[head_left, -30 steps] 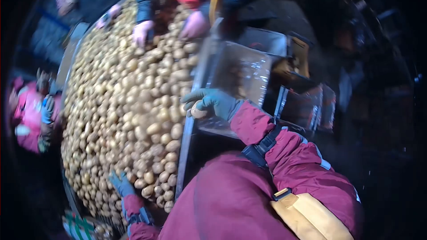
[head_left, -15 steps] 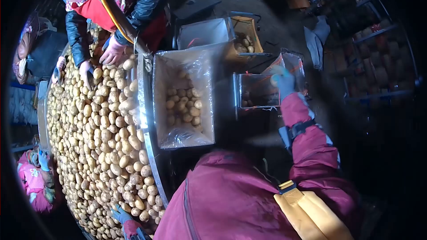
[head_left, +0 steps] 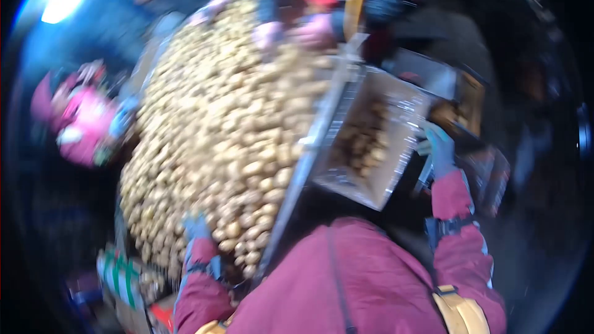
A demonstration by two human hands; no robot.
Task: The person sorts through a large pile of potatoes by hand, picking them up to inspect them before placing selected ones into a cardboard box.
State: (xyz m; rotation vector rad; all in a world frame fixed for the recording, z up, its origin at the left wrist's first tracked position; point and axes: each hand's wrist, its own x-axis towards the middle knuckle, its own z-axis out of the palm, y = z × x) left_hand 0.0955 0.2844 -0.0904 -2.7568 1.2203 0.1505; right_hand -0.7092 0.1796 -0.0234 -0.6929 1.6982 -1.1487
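Observation:
A broad heap of potatoes (head_left: 204, 117) fills the sorting table. My left hand (head_left: 197, 227), in a blue glove, is at the near part of the heap, touching potatoes; blur hides how its fingers are set. To the right of the table's metal edge (head_left: 297, 179) stands a plastic-lined box (head_left: 396, 173) with potatoes (head_left: 368, 142) in it. My right hand (head_left: 439, 148), gloved too, is beside this box's right side with fingers stretched out and apart. Nothing shows in it.
Another person's gloved hands (head_left: 312, 32) work in the far end of the heap. A person in pink (head_left: 86, 120) stands at the left side. Further boxes (head_left: 470, 102) stand behind and right of the lined box. A green-striped bag (head_left: 120, 278) lies lower left.
My view has swung left, so the table and box appear further right. My right hand has come back from the bins on the right to beside the lined box. My left hand stays at the heap.

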